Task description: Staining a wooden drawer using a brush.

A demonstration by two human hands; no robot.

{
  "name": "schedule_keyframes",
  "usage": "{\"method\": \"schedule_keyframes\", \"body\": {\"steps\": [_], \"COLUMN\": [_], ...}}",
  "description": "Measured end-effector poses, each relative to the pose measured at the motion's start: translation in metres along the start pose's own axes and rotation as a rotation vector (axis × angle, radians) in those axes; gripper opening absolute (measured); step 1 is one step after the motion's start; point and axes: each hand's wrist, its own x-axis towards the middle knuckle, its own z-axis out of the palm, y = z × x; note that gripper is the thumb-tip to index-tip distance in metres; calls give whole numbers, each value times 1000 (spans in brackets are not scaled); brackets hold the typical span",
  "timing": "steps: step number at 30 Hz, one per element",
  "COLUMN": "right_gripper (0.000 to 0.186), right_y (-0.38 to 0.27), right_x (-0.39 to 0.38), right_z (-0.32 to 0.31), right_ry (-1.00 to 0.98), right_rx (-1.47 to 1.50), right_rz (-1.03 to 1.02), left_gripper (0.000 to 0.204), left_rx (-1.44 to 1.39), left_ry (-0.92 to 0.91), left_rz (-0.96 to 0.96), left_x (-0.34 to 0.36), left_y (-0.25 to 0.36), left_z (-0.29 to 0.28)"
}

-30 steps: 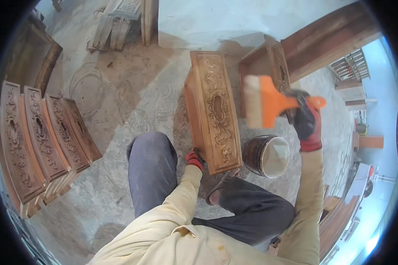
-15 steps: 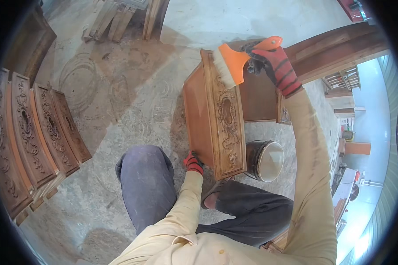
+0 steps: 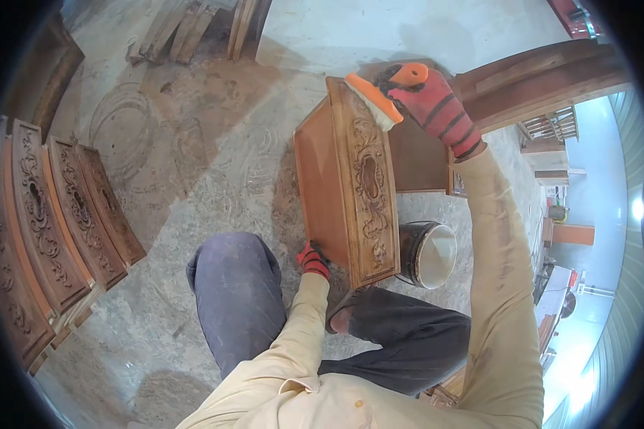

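Observation:
A wooden drawer (image 3: 325,182) stands in front of me, its carved front panel (image 3: 371,189) facing up and to the right. My right hand (image 3: 426,104), in a red and black glove, is closed round the orange handle of a wide paintbrush (image 3: 376,97). The pale bristles press on the far end of the carved panel. Also gloved, my left hand (image 3: 312,259) grips the near edge of the drawer; some of its fingers are hidden.
A dark bucket (image 3: 433,256) with pale contents stands right of the drawer. Several carved drawer fronts (image 3: 71,214) lean in a row at the left. Wooden pieces (image 3: 166,32) lie at the far left, and a long wooden beam (image 3: 540,82) extends at the right.
My right hand has moved slightly left and toward me, tilting the brush so its orange head shows narrower and the bristles lie against the panel. My left hand stays put.

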Motion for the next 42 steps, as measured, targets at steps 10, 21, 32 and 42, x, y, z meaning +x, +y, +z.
{"method": "schedule_keyframes", "body": {"steps": [10, 21, 32, 42], "right_gripper": [32, 25, 22, 22], "right_y": [-9, 15, -19, -21], "right_x": [-33, 1, -60, -72], "right_z": [-38, -8, -23, -20], "right_ry": [-467, 19, -309, -277], "right_rx": [262, -79, 239, 433], "right_rz": [31, 28, -125, 0], "left_gripper": [39, 38, 37, 37], "left_rx": [2, 71, 95, 123], "left_ry": [59, 67, 136, 203], "left_rz": [15, -11, -13, -13], "left_x": [1, 10, 15, 20], "left_y": [-2, 2, 0, -2], "left_z": [-9, -9, -17, -20]}}
